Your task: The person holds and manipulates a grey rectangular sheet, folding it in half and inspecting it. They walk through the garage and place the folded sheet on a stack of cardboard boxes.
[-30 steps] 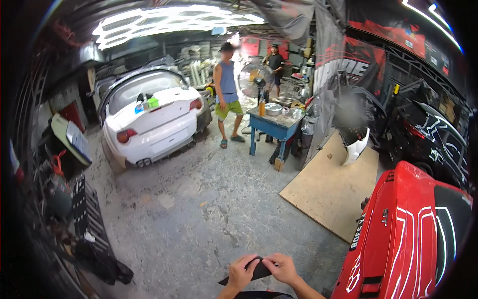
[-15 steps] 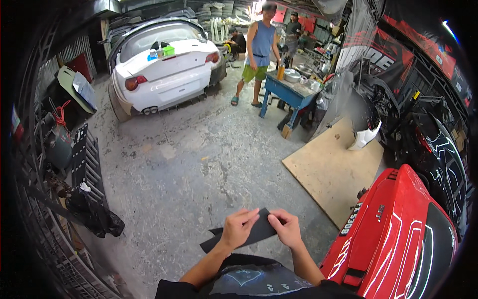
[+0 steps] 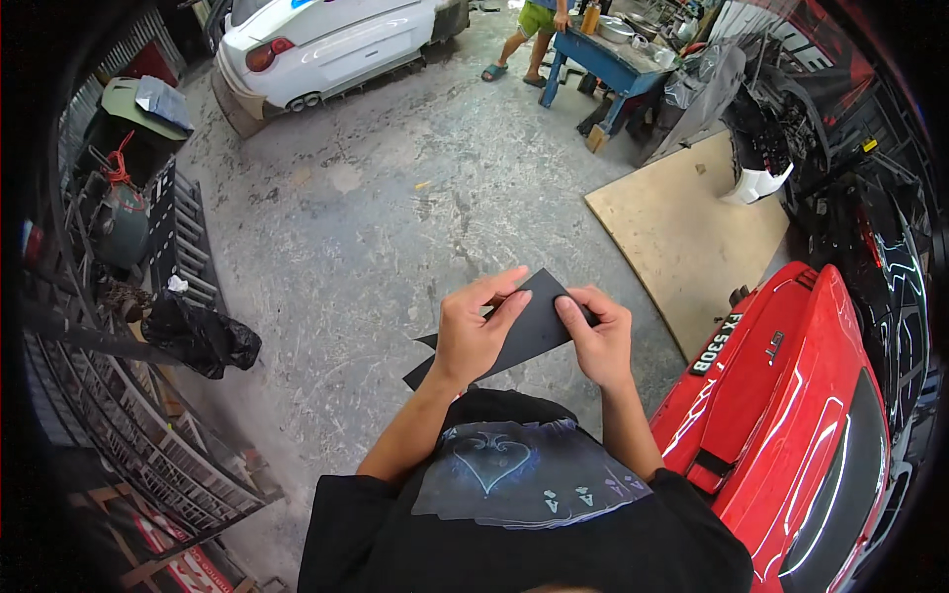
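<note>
Both hands gripped a dark sheet (image 3: 514, 331) held in front of the chest, above the concrete floor (image 3: 366, 227). The left hand (image 3: 473, 331) pinched its upper edge between thumb and fingers, while the right hand (image 3: 596, 334) closed around its right end. A red car (image 3: 791, 415) stood just to the right, a wooden board (image 3: 682, 227) lay beyond it, and a white car (image 3: 336, 44) was parked well ahead near a blue table (image 3: 608, 64).

Soft, even daylight fills the garage, brightest on the far concrete floor (image 3: 376, 198). Shadows are faint. Edges bend and darken to black; the centre stays sharp.
</note>
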{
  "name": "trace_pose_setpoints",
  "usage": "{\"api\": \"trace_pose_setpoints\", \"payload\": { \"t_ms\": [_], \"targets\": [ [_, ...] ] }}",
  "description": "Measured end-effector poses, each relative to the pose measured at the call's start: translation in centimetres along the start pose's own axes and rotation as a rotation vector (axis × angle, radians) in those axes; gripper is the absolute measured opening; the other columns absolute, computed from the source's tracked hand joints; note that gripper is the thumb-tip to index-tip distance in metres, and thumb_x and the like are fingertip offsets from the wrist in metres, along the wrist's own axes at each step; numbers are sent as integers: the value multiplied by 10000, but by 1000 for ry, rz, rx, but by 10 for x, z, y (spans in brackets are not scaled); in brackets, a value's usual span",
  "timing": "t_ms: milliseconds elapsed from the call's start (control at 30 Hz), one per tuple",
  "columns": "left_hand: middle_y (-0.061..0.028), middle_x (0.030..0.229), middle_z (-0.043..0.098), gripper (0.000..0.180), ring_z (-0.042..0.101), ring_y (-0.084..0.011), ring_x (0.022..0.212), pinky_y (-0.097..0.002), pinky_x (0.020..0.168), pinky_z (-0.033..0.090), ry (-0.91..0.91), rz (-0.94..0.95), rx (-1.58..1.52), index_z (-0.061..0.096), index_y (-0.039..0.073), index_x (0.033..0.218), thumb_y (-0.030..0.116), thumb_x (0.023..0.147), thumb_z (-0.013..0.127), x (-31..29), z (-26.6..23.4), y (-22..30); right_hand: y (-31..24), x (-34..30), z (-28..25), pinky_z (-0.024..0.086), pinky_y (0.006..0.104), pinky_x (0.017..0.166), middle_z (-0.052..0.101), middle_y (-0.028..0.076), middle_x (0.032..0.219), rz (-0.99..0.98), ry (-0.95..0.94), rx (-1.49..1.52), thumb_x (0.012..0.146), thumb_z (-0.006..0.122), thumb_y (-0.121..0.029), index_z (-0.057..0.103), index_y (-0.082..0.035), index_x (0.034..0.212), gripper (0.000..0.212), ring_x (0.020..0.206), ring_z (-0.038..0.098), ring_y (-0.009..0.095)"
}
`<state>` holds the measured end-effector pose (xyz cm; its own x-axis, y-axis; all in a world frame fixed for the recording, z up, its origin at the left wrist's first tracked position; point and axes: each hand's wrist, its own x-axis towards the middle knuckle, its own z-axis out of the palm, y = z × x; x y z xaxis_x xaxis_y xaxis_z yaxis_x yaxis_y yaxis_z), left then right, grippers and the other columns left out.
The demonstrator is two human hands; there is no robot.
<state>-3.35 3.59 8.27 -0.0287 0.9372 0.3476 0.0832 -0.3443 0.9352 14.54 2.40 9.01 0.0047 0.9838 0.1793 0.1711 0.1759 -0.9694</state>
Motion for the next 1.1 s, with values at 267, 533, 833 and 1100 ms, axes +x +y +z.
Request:
{"api": "trace_pose_setpoints", "payload": {
  "t_ms": [267, 533, 833, 1100],
  "targets": [
    [-125, 929, 726, 208, 686, -172, 811, -266, 698, 512, -78, 28, 80, 728, 12, 1060, 12, 853, 707, -4, -8, 2, 7, -7, 0, 435, 245, 664, 649, 43, 821, 34, -43, 72, 927, 674, -120, 717, 14, 980, 150, 754, 565, 92],
    [-110, 923, 723, 203, 673, -151, 797, -255, 697, 508, -64, 4, 94, 729, 17, 1063, 4, 863, 698, -12, -10, 1, 12, -14, 5, 451, 252, 665, 665, 52, 835, 62, -31, 57, 924, 679, -128, 722, 6, 986, 154, 762, 588, 102],
    [-85, 866, 707, 201, 646, -117, 756, -239, 656, 489, -68, -46, 95, 726, 6, 1068, 2, 869, 700, -14, -10, 5, 14, -16, 4, 454, 239, 669, 668, 47, 856, 45, -44, 42, 925, 675, -107, 722, 18, 990, 149, 767, 584, 92],
    [-99, 897, 717, 198, 663, -125, 781, -246, 681, 507, -59, -36, 91, 723, 8, 1072, 19, 876, 700, -16, -11, -1, 13, -18, 6, 460, 250, 666, 671, 59, 855, 31, -35, 23, 913, 677, -87, 727, 19, 982, 136, 759, 594, 105]
  ]
}}
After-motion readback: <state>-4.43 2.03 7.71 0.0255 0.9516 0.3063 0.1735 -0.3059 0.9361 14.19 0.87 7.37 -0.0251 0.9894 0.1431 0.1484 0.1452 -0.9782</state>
